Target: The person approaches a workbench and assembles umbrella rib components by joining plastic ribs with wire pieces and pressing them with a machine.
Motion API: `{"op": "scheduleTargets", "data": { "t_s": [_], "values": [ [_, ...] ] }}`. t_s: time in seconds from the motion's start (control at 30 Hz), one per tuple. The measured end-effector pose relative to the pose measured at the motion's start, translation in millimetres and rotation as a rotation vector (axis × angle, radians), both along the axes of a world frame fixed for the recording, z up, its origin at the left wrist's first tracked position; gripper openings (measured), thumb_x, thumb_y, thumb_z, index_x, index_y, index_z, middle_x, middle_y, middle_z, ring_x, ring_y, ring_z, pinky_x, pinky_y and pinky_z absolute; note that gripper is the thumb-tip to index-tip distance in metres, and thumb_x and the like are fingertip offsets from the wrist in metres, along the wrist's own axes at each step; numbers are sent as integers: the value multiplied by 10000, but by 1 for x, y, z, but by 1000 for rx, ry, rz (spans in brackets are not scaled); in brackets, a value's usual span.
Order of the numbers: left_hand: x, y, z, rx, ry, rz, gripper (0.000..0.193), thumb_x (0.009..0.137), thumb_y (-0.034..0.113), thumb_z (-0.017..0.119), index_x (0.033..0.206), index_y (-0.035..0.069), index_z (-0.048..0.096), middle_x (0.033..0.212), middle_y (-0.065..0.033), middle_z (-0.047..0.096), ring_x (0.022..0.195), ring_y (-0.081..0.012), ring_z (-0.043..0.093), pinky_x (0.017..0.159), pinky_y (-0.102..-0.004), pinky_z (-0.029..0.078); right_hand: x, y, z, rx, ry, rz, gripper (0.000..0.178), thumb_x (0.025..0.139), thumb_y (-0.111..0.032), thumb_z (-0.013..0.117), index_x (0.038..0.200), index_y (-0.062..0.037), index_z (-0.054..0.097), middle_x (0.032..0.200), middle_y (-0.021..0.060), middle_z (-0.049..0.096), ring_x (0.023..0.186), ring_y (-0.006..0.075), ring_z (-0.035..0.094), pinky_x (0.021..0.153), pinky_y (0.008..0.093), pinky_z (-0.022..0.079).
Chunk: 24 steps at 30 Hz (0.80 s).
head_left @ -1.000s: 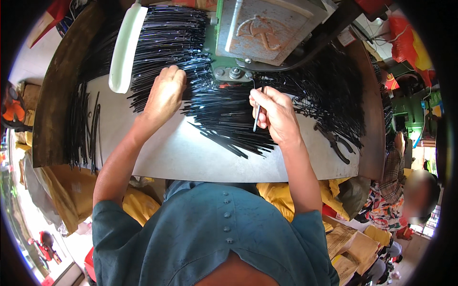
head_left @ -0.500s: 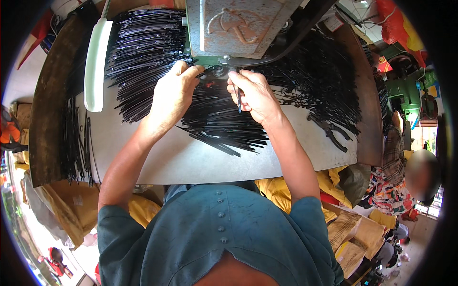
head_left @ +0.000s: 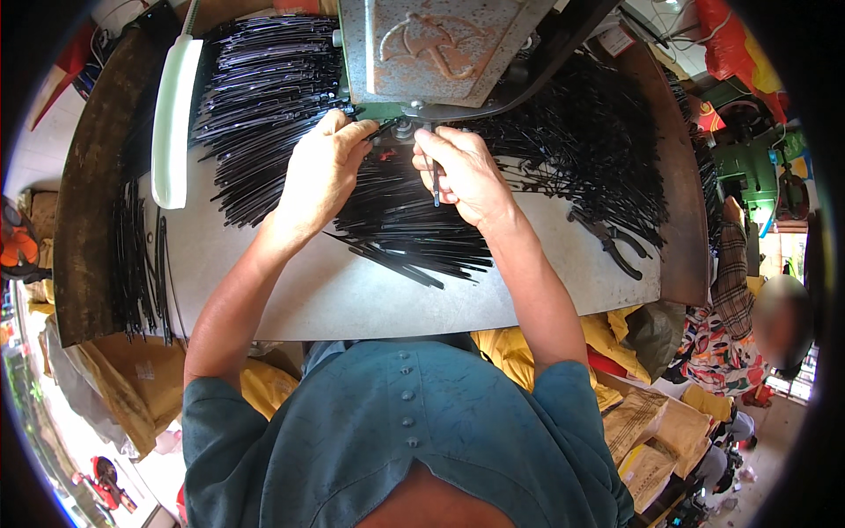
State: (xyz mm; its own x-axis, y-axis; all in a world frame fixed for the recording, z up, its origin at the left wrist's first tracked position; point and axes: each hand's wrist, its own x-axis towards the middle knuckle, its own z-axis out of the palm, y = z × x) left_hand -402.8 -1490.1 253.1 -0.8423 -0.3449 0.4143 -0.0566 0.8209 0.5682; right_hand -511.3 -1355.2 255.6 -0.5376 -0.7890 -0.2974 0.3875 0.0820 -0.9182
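At the far middle of the table stands a riveting-type press [head_left: 431, 53] with a rusty grey housing and an umbrella emblem. My left hand [head_left: 324, 167] is closed, thumb and forefinger pinching the end of a thin black metal rib [head_left: 381, 130] beside the press's small round tool [head_left: 403, 130]. Just right of that tool, my right hand [head_left: 468, 176] is closed on another thin black rib [head_left: 436, 183], whose end hangs down below the fingers. The inner ends of both ribs are partly hidden by my fingers. Between my forearms lies a pile of black ribs [head_left: 414, 229].
More black ribs [head_left: 264, 79] are stacked at the far left, and a tangled heap [head_left: 590, 132] fills the right. Pliers [head_left: 623, 251] lie at the right. A white lamp [head_left: 176, 123] hangs on the left. A raised brown rim [head_left: 75, 229] borders the table. Another person [head_left: 735, 326] is at right.
My right hand has shifted slightly left, nearer to the press's tool, with the rib still in it. My left hand has barely moved.
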Motion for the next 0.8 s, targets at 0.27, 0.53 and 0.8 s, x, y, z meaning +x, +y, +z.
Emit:
{"op": "scheduleTargets", "data": {
  "t_s": [0.27, 0.53, 0.8],
  "values": [
    [10, -3, 11, -407, -62, -8, 270, 714, 23, 551, 979, 64, 575, 683, -87, 465, 604, -206, 531, 502, -302, 427, 1, -1, 0, -6, -6, -21, 217, 832, -184, 506, 749, 15, 477, 588, 25, 462, 380, 13, 337, 287, 149, 232],
    [39, 1, 27, 1321, -457, -109, 176, 861, 207, 453, 821, 36, 461, 595, -55, 524, 360, -86, 440, 295, -176, 293, 9, -5, 0, -71, 3, 18, 165, 811, -160, 537, 763, -3, 525, 644, 25, 508, 460, 49, 448, 364, 167, 354],
    [32, 16, 6, -193, 25, -1, 274, 697, 13, 601, 932, -26, 465, 899, -125, 502, 827, -213, 500, 703, -303, 415, 4, 0, -6, -191, -206, -36, 216, 779, -85, 552, 797, 122, 494, 767, 206, 575, 688, 249, 615, 589, 267, 526]
  ]
}}
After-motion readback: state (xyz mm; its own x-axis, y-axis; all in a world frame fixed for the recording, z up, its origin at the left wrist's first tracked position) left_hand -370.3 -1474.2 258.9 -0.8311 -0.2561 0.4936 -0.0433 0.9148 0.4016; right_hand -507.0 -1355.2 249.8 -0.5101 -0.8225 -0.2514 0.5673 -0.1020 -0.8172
